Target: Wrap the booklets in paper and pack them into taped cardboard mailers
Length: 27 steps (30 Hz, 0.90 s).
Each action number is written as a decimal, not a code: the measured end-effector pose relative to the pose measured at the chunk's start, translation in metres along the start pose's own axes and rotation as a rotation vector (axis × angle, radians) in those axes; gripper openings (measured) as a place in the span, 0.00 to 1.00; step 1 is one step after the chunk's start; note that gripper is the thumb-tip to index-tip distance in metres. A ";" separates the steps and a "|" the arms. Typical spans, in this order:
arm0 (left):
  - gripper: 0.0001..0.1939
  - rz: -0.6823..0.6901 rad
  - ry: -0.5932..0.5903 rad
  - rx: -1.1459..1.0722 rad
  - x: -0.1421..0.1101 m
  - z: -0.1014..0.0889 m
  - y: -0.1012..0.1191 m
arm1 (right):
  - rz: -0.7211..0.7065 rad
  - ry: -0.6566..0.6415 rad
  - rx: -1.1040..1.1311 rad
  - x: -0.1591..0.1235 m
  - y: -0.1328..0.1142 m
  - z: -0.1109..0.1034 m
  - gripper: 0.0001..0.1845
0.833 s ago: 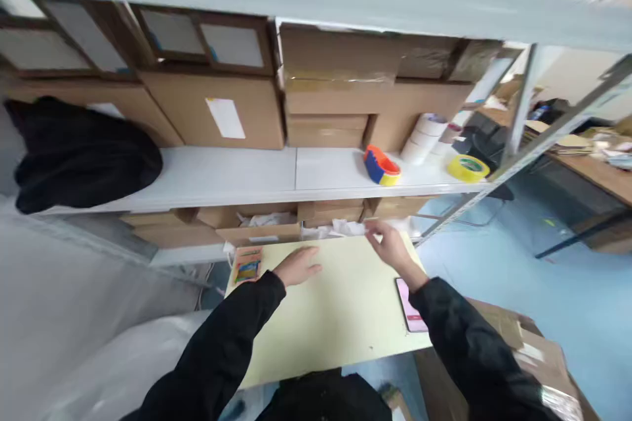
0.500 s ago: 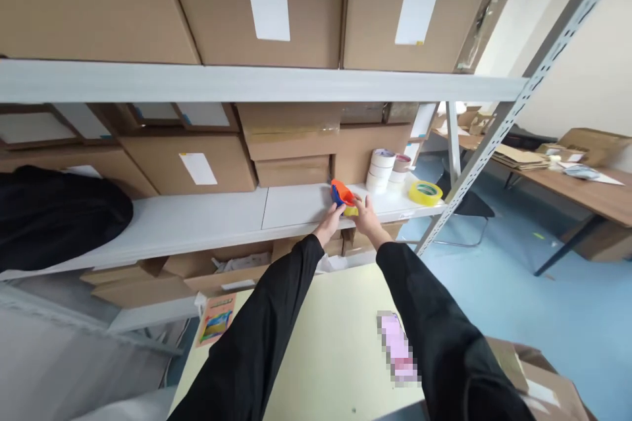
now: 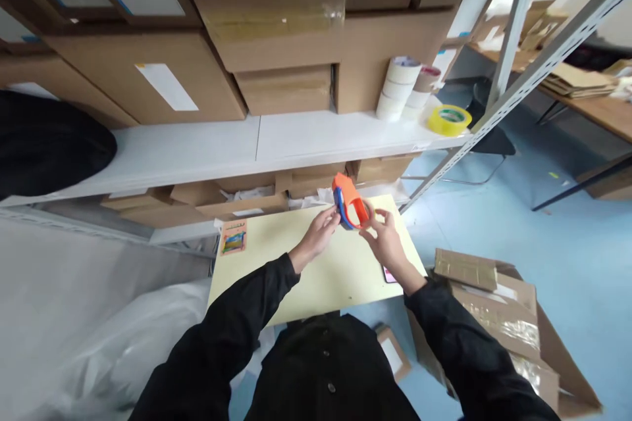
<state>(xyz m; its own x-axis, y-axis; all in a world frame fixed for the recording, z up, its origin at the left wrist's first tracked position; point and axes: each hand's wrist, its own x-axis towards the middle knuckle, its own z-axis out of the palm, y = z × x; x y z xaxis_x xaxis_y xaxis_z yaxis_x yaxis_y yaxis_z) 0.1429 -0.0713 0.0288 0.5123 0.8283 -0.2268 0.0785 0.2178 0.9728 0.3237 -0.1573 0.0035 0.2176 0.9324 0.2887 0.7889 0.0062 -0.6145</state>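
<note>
An orange and blue tape dispenser (image 3: 347, 193) is held up over the near table, just in front of the shelf edge. My left hand (image 3: 320, 229) is closed on its blue left side, thumb and fingers pinching it. On the dispenser's right side sits a tape roll (image 3: 370, 208), mostly hidden by the orange frame and my fingers. My right hand (image 3: 383, 237) has its thumb and fingertips closed around the edge of this roll. Whether the roll is seated in the dispenser, I cannot tell.
White tape rolls (image 3: 394, 89) stand stacked on the grey shelf (image 3: 306, 138), beside a yellow tape roll (image 3: 449, 120). Below are a pale yellow table (image 3: 316, 276), a picture card (image 3: 234, 237) and a phone (image 3: 389, 275). An open carton (image 3: 498, 316) stands at right.
My view has tilted downward. Both hands have drawn the tape dispenser back from the shelf, nearer to my body, and the dispenser has turned so its orange frame shows more.
</note>
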 end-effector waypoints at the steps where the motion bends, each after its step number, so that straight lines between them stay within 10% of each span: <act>1: 0.33 -0.067 -0.022 0.006 -0.014 -0.001 -0.019 | 0.037 -0.043 0.018 -0.023 0.007 0.013 0.07; 6: 0.34 -0.373 -0.137 -0.021 -0.046 -0.002 -0.101 | 0.214 -0.252 0.077 -0.105 0.040 0.075 0.11; 13: 0.36 -0.602 -0.137 -0.071 -0.035 -0.006 -0.160 | 0.334 -0.449 0.115 -0.139 0.066 0.119 0.24; 27: 0.36 -0.632 -0.225 -0.061 -0.021 0.010 -0.167 | 0.289 -0.443 0.112 -0.152 0.082 0.124 0.31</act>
<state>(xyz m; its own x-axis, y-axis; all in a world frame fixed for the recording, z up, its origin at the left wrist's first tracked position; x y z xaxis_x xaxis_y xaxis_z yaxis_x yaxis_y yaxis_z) 0.1277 -0.1300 -0.1289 0.5501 0.4058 -0.7298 0.3764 0.6596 0.6505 0.2843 -0.2538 -0.1819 0.1342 0.9648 -0.2263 0.6615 -0.2572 -0.7044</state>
